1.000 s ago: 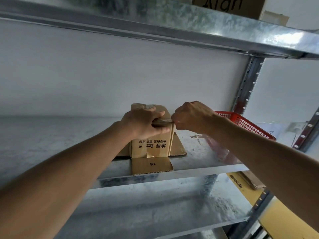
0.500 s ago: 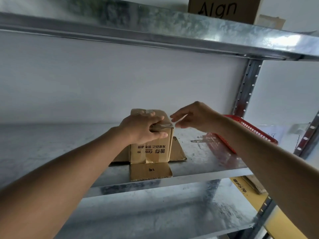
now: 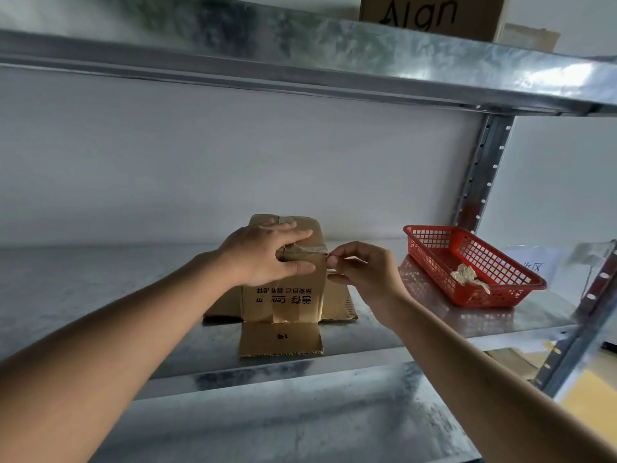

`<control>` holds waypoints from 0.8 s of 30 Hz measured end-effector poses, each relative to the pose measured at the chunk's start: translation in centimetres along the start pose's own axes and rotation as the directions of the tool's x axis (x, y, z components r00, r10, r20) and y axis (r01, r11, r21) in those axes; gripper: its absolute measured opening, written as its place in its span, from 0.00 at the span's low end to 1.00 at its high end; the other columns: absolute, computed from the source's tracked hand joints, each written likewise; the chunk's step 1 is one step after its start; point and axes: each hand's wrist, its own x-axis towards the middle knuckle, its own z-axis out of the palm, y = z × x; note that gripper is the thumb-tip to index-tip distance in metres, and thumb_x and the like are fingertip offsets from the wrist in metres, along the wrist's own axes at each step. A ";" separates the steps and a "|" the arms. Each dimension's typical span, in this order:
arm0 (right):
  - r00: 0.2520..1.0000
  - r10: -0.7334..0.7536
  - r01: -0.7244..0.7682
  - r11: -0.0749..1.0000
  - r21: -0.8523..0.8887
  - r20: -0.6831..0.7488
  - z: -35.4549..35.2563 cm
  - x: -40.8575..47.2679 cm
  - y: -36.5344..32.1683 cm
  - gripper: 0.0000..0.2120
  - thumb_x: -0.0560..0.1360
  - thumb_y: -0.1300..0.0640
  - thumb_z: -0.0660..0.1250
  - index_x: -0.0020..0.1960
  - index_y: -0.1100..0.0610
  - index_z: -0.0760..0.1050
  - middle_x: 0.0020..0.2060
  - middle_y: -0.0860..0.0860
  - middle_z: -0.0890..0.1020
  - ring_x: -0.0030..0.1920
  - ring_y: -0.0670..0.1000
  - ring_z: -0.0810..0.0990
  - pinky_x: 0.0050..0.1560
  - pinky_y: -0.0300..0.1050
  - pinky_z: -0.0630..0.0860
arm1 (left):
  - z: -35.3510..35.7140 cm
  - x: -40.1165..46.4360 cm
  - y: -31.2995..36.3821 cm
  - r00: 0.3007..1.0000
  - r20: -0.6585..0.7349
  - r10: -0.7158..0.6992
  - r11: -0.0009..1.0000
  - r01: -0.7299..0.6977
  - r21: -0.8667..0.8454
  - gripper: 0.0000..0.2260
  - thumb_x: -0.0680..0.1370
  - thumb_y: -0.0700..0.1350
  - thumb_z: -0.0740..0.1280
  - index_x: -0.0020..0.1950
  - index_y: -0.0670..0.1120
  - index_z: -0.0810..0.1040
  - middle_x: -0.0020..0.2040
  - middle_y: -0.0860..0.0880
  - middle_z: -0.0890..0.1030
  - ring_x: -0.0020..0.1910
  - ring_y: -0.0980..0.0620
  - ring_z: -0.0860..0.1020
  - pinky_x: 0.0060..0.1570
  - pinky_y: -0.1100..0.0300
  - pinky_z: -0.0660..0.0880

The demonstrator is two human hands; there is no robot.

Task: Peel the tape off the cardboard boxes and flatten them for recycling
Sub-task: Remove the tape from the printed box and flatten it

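1. Galvanized metal shelf [image 3: 100, 295]: carries all items listed below.
2. Cardboard box [image 3: 283, 295]: stands mid-shelf, bottom flaps splayed flat on the surface.
3. Red plastic basket [image 3: 434, 262]: rests right of the box, well apart.

To your right a red mesh basket [image 3: 474, 265] sits on the galvanised metal shelf [image 3: 100, 295], holding a crumpled pale wad [image 3: 467, 275]. Overhead, a brown box printed "Algn" [image 3: 430, 15] rests on the upper shelf [image 3: 300, 51].
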 end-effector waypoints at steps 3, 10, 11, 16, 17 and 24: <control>1.000 -0.002 0.002 1.000 0.024 0.017 0.2 0.1 0.6 0.03 0.76 0.67 0.73 0.45 0.61 0.83 0.44 0.56 0.86 0.52 0.57 0.86 0.49 0.47 0.85 | -0.1 0.2 -0.2 1.000 0.009 -0.001 1.000 0.001 -0.012 0.41 0.68 0.81 0.54 0.80 0.69 0.55 0.83 0.62 0.52 0.82 0.51 0.56 0.77 0.43 0.61; 0.990 -0.131 0.135 0.989 -0.065 0.057 -0.5 0.5 0.1 0.07 0.76 0.65 0.74 0.50 0.55 0.86 0.44 0.55 0.88 0.46 0.56 0.88 0.50 0.49 0.85 | 0.0 0.3 -0.1 1.000 0.015 -0.018 0.999 0.018 -0.028 0.42 0.66 0.81 0.53 0.79 0.71 0.55 0.82 0.65 0.52 0.83 0.53 0.52 0.78 0.44 0.58; 0.987 -0.145 0.151 0.984 -0.092 0.071 -0.6 0.7 0.0 0.08 0.76 0.66 0.74 0.49 0.55 0.86 0.43 0.55 0.88 0.45 0.55 0.88 0.50 0.50 0.85 | 0.0 0.3 -0.1 1.000 0.016 -0.021 0.999 0.022 -0.035 0.42 0.66 0.81 0.53 0.79 0.71 0.55 0.82 0.65 0.52 0.83 0.54 0.52 0.78 0.44 0.57; 0.950 -0.268 0.306 0.904 -0.299 0.161 -1.4 1.5 -0.8 0.11 0.75 0.66 0.76 0.47 0.50 0.86 0.44 0.47 0.87 0.40 0.49 0.87 0.47 0.51 0.86 | 0.0 0.3 -0.2 1.000 0.017 -0.025 0.997 0.027 -0.067 0.39 0.68 0.79 0.56 0.78 0.72 0.57 0.82 0.67 0.52 0.82 0.57 0.51 0.78 0.46 0.56; 0.933 -0.302 0.355 0.854 -0.379 0.194 -1.6 1.6 -1.0 0.10 0.75 0.65 0.76 0.48 0.50 0.86 0.45 0.45 0.86 0.40 0.47 0.87 0.46 0.51 0.85 | -0.1 0.3 -0.2 0.999 0.021 -0.030 0.997 0.032 -0.069 0.39 0.68 0.79 0.57 0.78 0.73 0.57 0.81 0.67 0.52 0.82 0.57 0.50 0.78 0.46 0.56; 0.791 -0.426 0.605 0.440 -0.664 0.439 -1.0 1.4 -3.0 0.14 0.74 0.43 0.70 0.54 0.49 0.85 0.51 0.46 0.81 0.45 0.49 0.82 0.42 0.53 0.83 | -0.3 0.0 0.7 0.997 0.033 -0.067 0.997 0.068 -0.026 0.37 0.72 0.77 0.61 0.79 0.72 0.55 0.81 0.68 0.50 0.82 0.57 0.52 0.78 0.46 0.58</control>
